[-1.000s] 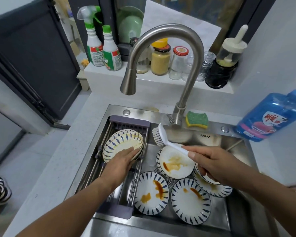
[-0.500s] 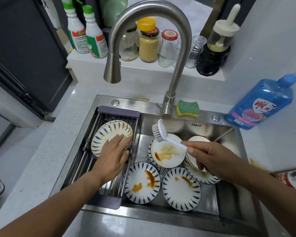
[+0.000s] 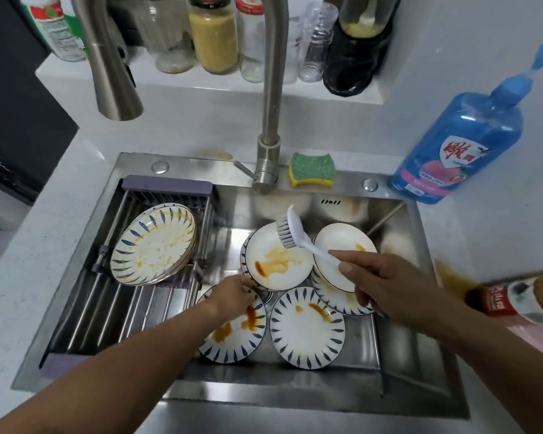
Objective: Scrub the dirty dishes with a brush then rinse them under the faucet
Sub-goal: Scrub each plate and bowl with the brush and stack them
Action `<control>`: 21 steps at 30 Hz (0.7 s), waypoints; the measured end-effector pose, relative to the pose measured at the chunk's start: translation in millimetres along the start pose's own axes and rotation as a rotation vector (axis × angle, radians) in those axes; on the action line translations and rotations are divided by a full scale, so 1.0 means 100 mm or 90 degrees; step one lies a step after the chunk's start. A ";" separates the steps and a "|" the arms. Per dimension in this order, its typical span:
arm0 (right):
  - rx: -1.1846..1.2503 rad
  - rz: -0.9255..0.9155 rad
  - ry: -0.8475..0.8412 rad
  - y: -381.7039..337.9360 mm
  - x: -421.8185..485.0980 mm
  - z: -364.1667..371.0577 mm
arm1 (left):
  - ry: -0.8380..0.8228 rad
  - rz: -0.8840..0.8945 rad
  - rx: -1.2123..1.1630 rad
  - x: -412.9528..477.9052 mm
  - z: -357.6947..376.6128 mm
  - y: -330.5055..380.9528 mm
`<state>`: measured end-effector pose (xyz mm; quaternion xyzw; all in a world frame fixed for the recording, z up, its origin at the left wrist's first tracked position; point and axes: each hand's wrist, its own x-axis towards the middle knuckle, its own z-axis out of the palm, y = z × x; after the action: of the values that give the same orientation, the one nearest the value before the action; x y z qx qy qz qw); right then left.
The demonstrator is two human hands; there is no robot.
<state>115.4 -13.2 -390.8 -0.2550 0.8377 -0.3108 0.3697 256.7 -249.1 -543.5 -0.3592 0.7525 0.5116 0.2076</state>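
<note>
My right hand point(image 3: 386, 285) grips the white handle of a dish brush point(image 3: 290, 230), whose bristles hover over a white plate point(image 3: 279, 261) smeared with orange sauce in the steel sink point(image 3: 420, 324). My left hand point(image 3: 234, 292) reaches to that plate's lower left edge, fingers curled at the rim above a blue-patterned plate point(image 3: 235, 336). Another stained patterned plate point(image 3: 308, 330) lies in front, and more plates point(image 3: 342, 242) are stacked to the right. A stack of patterned plates point(image 3: 154, 245) leans on the drying rack point(image 3: 107, 308) at the sink's left. The faucet spout point(image 3: 113, 73) hangs above the rack; no water runs.
A green and yellow sponge point(image 3: 311, 169) lies by the faucet base. A blue soap bottle point(image 3: 455, 145) stands at the right, a red-labelled bottle point(image 3: 514, 299) lies on the right counter. Jars and spray bottles point(image 3: 213, 32) line the back ledge.
My left hand left the plates on the rack and moved right to the sauce-smeared plate in the sink. The brush stayed over that plate. The camera dipped closer.
</note>
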 end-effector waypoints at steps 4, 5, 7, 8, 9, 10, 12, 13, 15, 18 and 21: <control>0.029 0.015 -0.016 0.23 0.06 0.10 | 0.040 0.001 0.280 0.36 0.08 -0.27; 0.029 0.016 -0.017 0.28 0.08 0.13 | 0.051 -0.010 0.319 0.44 0.09 -0.33; 0.023 0.016 -0.023 0.34 0.10 0.18 | 0.055 -0.030 0.371 0.58 0.12 -0.42; 0.020 0.015 -0.028 0.37 0.12 0.20 | 0.056 -0.034 0.395 0.63 0.13 -0.44; 0.015 0.016 -0.032 0.40 0.14 0.22 | 0.057 -0.032 0.412 0.70 0.16 -0.48; 0.009 0.018 -0.036 0.42 0.15 0.23 | 0.056 -0.030 0.426 0.74 0.18 -0.49; -0.001 0.022 -0.047 0.45 0.18 0.25 | 0.044 -0.025 0.447 0.79 0.21 -0.50; -0.006 0.023 -0.055 0.47 0.19 0.26 | 0.042 -0.023 0.461 0.82 0.23 -0.50; -0.015 0.021 -0.067 0.48 0.21 0.27 | 0.050 -0.020 0.504 0.85 0.24 -0.48; -0.011 0.022 -0.072 0.50 0.22 0.29 | 0.063 -0.023 0.538 0.89 0.21 -0.42; -0.011 0.031 -0.090 0.54 0.23 0.32 | 0.066 -0.029 0.509 0.89 0.14 -0.35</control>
<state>115.6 -2.2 -457.0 -0.2590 0.8181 -0.2757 0.4331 224.4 -272.7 -631.4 -0.2922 0.8933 0.1551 0.3042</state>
